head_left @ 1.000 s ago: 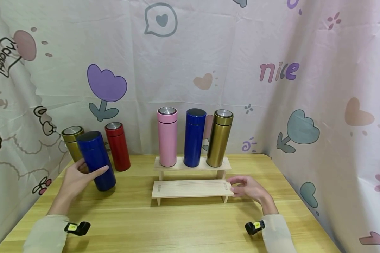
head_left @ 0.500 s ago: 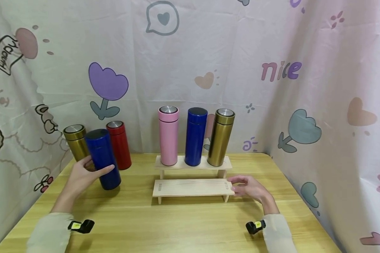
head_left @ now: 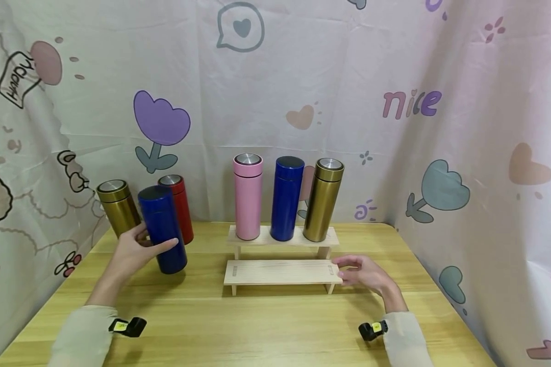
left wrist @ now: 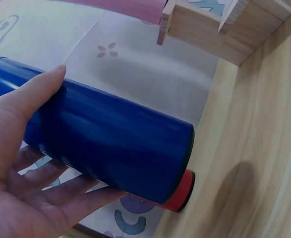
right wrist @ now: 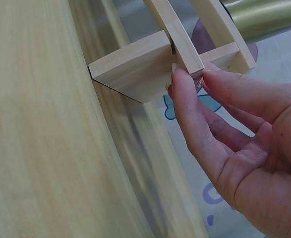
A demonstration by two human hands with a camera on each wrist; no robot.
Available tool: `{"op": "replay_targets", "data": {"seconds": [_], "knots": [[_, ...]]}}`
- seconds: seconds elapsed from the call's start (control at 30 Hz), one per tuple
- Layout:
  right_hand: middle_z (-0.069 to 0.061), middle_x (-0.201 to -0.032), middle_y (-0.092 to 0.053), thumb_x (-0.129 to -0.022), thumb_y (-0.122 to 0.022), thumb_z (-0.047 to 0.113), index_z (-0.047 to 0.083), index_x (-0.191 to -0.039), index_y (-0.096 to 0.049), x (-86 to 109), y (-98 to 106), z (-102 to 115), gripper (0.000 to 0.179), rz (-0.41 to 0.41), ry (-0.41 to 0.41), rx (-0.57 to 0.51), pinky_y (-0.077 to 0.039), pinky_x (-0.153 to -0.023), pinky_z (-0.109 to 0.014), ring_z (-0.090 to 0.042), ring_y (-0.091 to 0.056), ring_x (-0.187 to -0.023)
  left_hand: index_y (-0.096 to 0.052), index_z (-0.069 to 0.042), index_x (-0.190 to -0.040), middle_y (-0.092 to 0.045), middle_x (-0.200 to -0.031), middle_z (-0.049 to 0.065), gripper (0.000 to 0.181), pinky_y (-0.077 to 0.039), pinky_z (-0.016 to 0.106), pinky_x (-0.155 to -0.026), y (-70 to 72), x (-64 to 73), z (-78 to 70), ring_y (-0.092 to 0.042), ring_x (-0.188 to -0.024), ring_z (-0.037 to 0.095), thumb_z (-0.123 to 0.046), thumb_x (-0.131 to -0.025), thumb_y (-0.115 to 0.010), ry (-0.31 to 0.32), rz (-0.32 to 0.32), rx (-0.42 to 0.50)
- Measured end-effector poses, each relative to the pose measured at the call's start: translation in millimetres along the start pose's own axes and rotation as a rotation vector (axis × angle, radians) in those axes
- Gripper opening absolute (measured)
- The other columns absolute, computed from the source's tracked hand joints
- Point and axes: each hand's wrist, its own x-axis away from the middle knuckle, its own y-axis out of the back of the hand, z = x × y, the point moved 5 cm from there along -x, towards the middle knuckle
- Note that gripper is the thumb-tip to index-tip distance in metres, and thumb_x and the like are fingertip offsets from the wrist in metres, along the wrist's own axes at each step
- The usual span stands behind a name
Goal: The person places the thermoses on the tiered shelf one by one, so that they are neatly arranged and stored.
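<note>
My left hand (head_left: pixel 135 255) grips a dark blue thermos bottle (head_left: pixel 164 229), thumb on one side and fingers on the other. In the left wrist view the bottle's base (left wrist: pixel 182 163) appears lifted off the table, tilted slightly. A red thermos (head_left: pixel 182 209) behind it is partly hidden, and a gold thermos (head_left: pixel 119 206) stands to its left. My right hand (head_left: pixel 365 275) pinches the right end of the lower board of a two-tier wooden stand (head_left: pixel 282 272), thumb and fingertips at the board's edge (right wrist: pixel 182 49).
On the stand's upper tier are a pink thermos (head_left: pixel 248 204), a second blue thermos (head_left: pixel 286 204) and another gold thermos (head_left: pixel 322 204). The lower board shows bare wood. A patterned curtain (head_left: pixel 239 102) hangs around the wooden table (head_left: pixel 257 326).
My left hand has carried the blue thermos rightward, so it now covers part of the red one and uncovers more of the left gold one. My right hand keeps its hold on the stand.
</note>
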Motion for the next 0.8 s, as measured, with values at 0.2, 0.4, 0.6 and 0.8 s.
{"op": "replay_targets", "data": {"seconds": [0.2,0.4,0.6,0.8], "knots": [[-0.037,-0.144,-0.049,-0.097,-0.070,0.008,-0.010,-0.142,-0.052,0.2,-1,0,0.053,0.007,0.005,0.005,-0.064,-0.090,-0.040,-0.022,-0.072,-0.102,-0.021,0.000,-0.163,-0.042,-0.156,0.034,0.099,-0.052,0.064,-0.104,-10.0,1.4,-5.9,-0.054,-0.133,0.055,-0.049,-0.094,-0.073,-0.030,0.013,0.019],[-0.037,-0.145,-0.048,-0.097,-0.070,0.010,-0.009,-0.143,-0.052,1.1,0,0,0.053,0.007,-0.003,0.011,-0.064,-0.090,-0.040,-0.022,-0.072,-0.104,-0.024,-0.001,-0.162,-0.043,-0.156,0.033,0.098,-0.050,0.065,-0.106,-21.1,-2.5,-14.8,-0.054,-0.134,0.052,-0.049,-0.093,-0.074,-0.044,0.027,0.041],[-0.037,-0.145,-0.049,-0.097,-0.071,0.010,-0.009,-0.142,-0.053,0.5,0,1,0.053,0.010,0.000,0.012,-0.064,-0.090,-0.041,-0.023,-0.072,-0.104,-0.030,-0.001,-0.160,-0.050,-0.151,0.031,0.093,-0.051,0.063,-0.106,-30.3,-1.8,-25.0,-0.058,-0.131,0.050,-0.047,-0.093,-0.075,-0.073,0.023,0.053],[-0.037,-0.144,-0.050,-0.097,-0.070,0.009,-0.010,-0.142,-0.053,-0.3,0,0,0.052,0.015,0.010,0.015,-0.064,-0.090,-0.041,-0.022,-0.072,-0.103,-0.030,-0.001,-0.160,-0.049,-0.152,0.031,0.097,-0.050,0.064,-0.108,-38.8,-0.9,-35.2,-0.057,-0.133,0.049,-0.049,-0.090,-0.077,-0.066,0.032,0.073]]}}
